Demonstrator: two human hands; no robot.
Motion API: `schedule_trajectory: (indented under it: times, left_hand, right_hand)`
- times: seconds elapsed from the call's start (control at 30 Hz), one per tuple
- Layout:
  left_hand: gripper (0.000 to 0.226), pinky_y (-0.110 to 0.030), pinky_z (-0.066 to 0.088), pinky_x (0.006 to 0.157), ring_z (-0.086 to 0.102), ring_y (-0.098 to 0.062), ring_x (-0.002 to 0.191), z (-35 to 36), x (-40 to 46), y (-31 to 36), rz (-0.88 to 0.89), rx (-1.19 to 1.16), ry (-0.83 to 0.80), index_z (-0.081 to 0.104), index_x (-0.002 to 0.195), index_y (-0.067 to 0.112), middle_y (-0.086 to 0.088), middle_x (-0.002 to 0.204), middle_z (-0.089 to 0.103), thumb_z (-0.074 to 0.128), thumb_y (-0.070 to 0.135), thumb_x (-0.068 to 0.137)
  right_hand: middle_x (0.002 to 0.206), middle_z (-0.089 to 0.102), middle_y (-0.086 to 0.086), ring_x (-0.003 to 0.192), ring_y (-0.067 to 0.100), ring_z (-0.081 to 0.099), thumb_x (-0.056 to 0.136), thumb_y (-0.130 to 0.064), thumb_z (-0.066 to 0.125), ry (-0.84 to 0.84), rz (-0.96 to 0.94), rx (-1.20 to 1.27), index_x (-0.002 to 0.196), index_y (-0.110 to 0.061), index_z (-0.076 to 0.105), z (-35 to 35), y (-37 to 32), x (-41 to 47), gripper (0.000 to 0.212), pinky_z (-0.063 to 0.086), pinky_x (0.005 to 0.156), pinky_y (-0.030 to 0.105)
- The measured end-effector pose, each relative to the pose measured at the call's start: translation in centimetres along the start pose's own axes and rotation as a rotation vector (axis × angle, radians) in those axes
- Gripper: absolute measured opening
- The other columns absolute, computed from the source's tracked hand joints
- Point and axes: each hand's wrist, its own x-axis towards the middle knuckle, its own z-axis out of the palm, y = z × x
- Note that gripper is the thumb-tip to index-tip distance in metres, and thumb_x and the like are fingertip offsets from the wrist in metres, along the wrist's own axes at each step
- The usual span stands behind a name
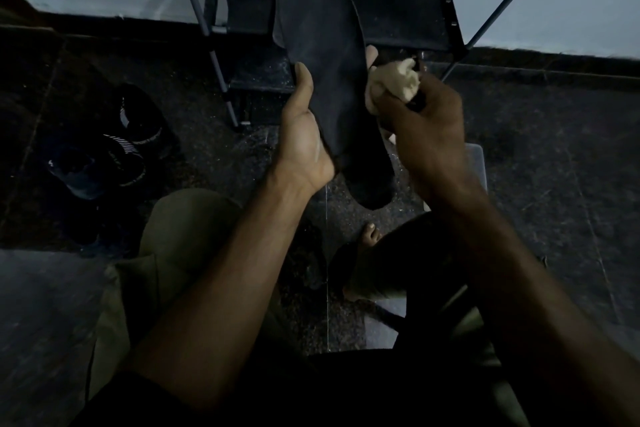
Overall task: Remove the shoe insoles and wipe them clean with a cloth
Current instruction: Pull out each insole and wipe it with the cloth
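A dark insole (325,55) is held up in front of me, toe end pointing away. My left hand (303,146) grips it from beneath near its middle, thumb on the left edge and fingertips showing past the right edge. My right hand (420,125) holds a bunched cream cloth (398,81), which sits against the insole's right edge. A pair of dark shoes (114,149) with striped trim lies on the floor at the left.
A metal-framed shoe rack (446,10) with dark fabric shelves stands against the pale wall behind the insole. The floor is dark speckled stone. My knees and a bare foot (367,253) are below the hands. A pale, translucent box edge (476,163) shows under my right wrist.
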Motion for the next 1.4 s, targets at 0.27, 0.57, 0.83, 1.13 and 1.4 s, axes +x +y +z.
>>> schedule_trajectory:
  times: [0.27,0.57,0.83,1.13,1.4]
  left_hand:
    - [0.067,-0.027,0.043,0.104,0.042,-0.021,0.137,-0.5,0.3,0.5,0.083,0.15,0.119,0.035,0.147,0.006,-0.011,0.15,0.042,0.01,0.05,0.103]
    - [0.071,-0.027,0.041,0.105,0.051,-0.02,0.13,-1.6,2.2,1.3,0.092,0.293,0.189,0.041,0.143,0.004,-0.011,0.143,0.05,0.009,0.053,0.102]
    - [0.066,-0.037,0.05,0.096,0.056,-0.029,0.121,-0.2,7.6,4.1,0.1,0.32,0.197,0.048,0.137,0.005,-0.02,0.136,0.055,0.021,0.055,0.102]
    - [0.032,-0.026,0.057,0.072,0.068,-0.014,0.094,0.6,15.2,7.8,0.169,0.542,0.41,0.055,0.131,0.007,-0.007,0.114,0.068,0.048,0.019,0.101]
    - [0.029,-0.021,0.056,0.064,0.067,-0.016,0.095,2.1,24.7,11.9,0.201,0.608,0.476,0.055,0.128,0.003,-0.012,0.117,0.066,0.048,0.011,0.101]
  right_hand:
    - [0.1,0.068,0.006,0.095,0.022,0.065,0.094,-0.013,0.057,0.018,0.214,-0.017,0.1,-0.02,0.062,-2.0,1.9,-3.7,0.011,0.058,0.084,0.041]
    - [0.1,0.073,0.012,0.095,0.027,0.07,0.092,-0.019,0.064,-0.201,0.338,0.27,0.104,-0.004,0.067,-0.8,3.6,-2.5,0.019,0.057,0.077,0.039]
    - [0.1,0.073,0.012,0.096,0.026,0.07,0.09,-0.009,0.065,-0.144,0.253,0.379,0.098,-0.007,0.068,-0.6,2.9,3.6,0.009,0.057,0.084,0.041]
    - [0.099,0.072,0.018,0.092,0.029,0.071,0.091,-0.011,0.065,-0.084,0.19,0.372,0.101,0.003,0.066,-0.6,2.1,11.4,0.018,0.058,0.084,0.041]
    - [0.068,0.06,0.002,0.064,0.014,0.062,0.09,-0.019,0.067,-0.003,0.182,0.441,0.084,-0.014,0.063,-0.7,0.8,17.8,0.009,0.048,0.051,0.025]
